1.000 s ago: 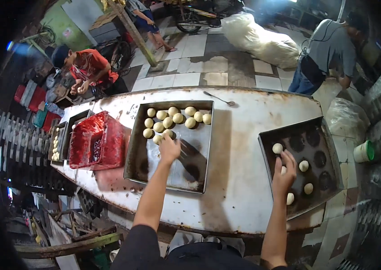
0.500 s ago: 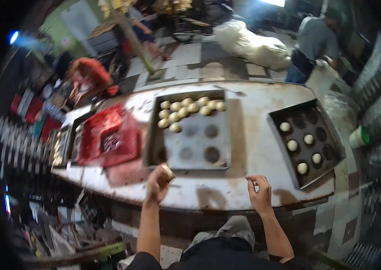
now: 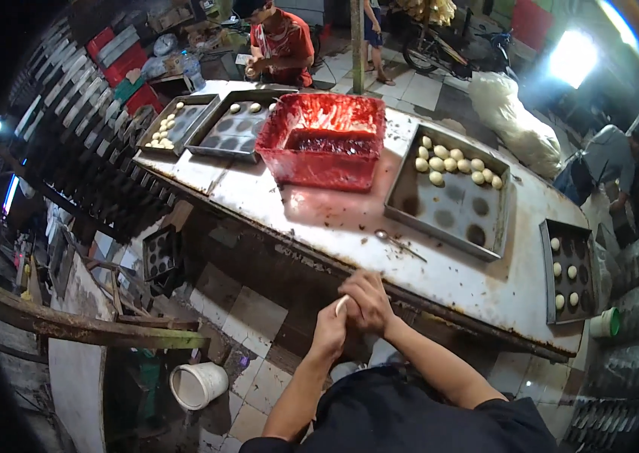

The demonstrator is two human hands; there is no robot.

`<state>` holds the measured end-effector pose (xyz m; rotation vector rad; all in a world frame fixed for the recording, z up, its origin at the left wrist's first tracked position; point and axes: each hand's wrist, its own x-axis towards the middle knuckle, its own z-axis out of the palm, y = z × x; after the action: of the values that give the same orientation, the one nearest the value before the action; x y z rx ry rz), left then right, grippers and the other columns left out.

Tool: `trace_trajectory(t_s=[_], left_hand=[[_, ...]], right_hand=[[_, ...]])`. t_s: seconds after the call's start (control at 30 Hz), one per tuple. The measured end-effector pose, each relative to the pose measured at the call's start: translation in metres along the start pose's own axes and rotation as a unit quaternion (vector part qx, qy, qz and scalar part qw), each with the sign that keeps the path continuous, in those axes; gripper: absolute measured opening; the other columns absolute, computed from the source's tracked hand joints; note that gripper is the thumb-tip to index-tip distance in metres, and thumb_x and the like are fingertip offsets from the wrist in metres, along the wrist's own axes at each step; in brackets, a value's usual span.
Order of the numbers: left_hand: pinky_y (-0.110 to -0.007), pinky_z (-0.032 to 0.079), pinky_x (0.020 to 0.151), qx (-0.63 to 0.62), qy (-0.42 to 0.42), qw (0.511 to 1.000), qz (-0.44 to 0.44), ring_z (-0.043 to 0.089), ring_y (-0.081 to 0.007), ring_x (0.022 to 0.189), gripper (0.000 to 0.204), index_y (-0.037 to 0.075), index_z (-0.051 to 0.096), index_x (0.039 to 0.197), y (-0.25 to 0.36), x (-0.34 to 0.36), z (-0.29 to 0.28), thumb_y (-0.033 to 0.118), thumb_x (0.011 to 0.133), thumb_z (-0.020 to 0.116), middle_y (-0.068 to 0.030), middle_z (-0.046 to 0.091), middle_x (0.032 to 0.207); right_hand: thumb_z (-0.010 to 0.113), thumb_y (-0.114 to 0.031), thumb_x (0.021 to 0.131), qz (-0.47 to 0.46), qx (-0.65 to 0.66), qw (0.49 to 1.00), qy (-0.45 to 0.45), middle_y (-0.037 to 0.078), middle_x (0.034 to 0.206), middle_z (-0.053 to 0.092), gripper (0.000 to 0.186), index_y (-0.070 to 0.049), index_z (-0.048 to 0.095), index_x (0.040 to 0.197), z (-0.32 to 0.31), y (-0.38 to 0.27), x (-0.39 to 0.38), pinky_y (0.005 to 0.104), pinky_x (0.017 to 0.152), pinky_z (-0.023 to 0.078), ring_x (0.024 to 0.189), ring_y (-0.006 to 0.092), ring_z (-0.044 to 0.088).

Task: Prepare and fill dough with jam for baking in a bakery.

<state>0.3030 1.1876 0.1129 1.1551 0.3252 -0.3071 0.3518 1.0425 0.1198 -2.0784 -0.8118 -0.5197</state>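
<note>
My left hand (image 3: 329, 328) is closed on a pale piece of dough (image 3: 341, 307) just off the table's near edge. My right hand (image 3: 368, 302) is against it, fingers curled over the same piece. Beyond them a spoon (image 3: 402, 245) lies on the stained white table (image 3: 244, 189). A metal tray (image 3: 448, 225) holds several dough balls (image 3: 450, 164) in its far part, with dark round marks on the bare part. Left of it stands a red plastic bin (image 3: 319, 174) with dark red filling (image 3: 327, 143). At the right, another tray (image 3: 577, 291) holds several balls.
Two more trays (image 3: 225, 147) (image 3: 172, 146) sit at the table's left. A person in red (image 3: 285, 53) works across the table, another (image 3: 602, 162) at the right. A large pale sack (image 3: 516, 124) lies behind. A white bucket (image 3: 210, 385) and wooden beam (image 3: 93, 332) are lower left.
My left hand has left the middle tray with dough in it, and my right hand has left the right tray and joined it. The view has swung leftward along the table.
</note>
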Motion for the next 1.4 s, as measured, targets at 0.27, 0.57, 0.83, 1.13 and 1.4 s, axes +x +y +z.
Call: trace_trajectory(t_s=[0.27,0.57,0.83,1.13,1.4], left_hand=[[-0.036,0.050,0.104,-0.157,-0.034,0.987,0.013,0.062,-0.0221,0.119,0.036,-0.001,0.053,0.139,0.061,0.083,-0.031,0.013,0.106,0.053,-0.0144,0.063,0.131],[-0.044,0.057,0.099,-0.106,-0.037,0.993,-0.033,0.067,-0.0329,0.113,0.045,-0.001,0.048,0.144,0.164,0.154,-0.075,0.010,0.102,0.059,-0.0217,0.064,0.128],[-0.023,0.053,0.074,-0.003,-0.062,0.985,-0.159,0.068,-0.0119,0.095,0.036,-0.001,0.063,0.126,0.177,0.256,-0.120,0.024,0.101,0.067,-0.0078,0.072,0.112],[-0.030,0.057,0.080,0.086,-0.102,0.968,-0.211,0.069,-0.0132,0.091,0.030,0.001,0.065,0.119,0.267,0.354,-0.247,0.026,0.102,0.064,-0.0071,0.073,0.102],[-0.033,0.056,0.085,-0.001,-0.066,0.985,-0.158,0.071,-0.0176,0.092,0.029,0.003,0.061,0.117,0.290,0.403,-0.319,0.027,0.101,0.064,-0.0093,0.074,0.099]], right_hand=[[0.058,-0.009,0.083,0.286,-0.352,0.889,-0.058,0.017,0.100,0.064,0.017,-0.001,0.065,0.097,-0.002,0.128,0.024,0.0489,0.090,0.044,0.100,0.0368,0.057],[0.060,-0.002,0.089,0.316,-0.021,0.948,-0.033,0.022,0.096,0.062,0.008,0.002,0.061,0.096,-0.036,0.135,0.137,0.0479,0.080,0.050,0.089,0.0418,0.062],[0.062,-0.007,0.085,0.211,-0.275,0.902,-0.258,0.020,0.092,0.069,0.010,-0.002,0.069,0.089,0.005,0.230,0.345,0.0484,0.070,0.058,0.081,0.0393,0.071],[0.063,-0.015,0.089,0.306,-0.367,0.770,-0.423,0.022,0.090,0.074,0.017,-0.001,0.074,0.090,0.095,0.256,0.388,0.0472,0.071,0.061,0.083,0.0372,0.075],[0.066,-0.010,0.081,0.437,-0.284,0.743,-0.421,0.025,0.095,0.073,0.020,-0.001,0.074,0.097,0.117,0.257,0.394,0.0495,0.088,0.057,0.097,0.0415,0.071]])
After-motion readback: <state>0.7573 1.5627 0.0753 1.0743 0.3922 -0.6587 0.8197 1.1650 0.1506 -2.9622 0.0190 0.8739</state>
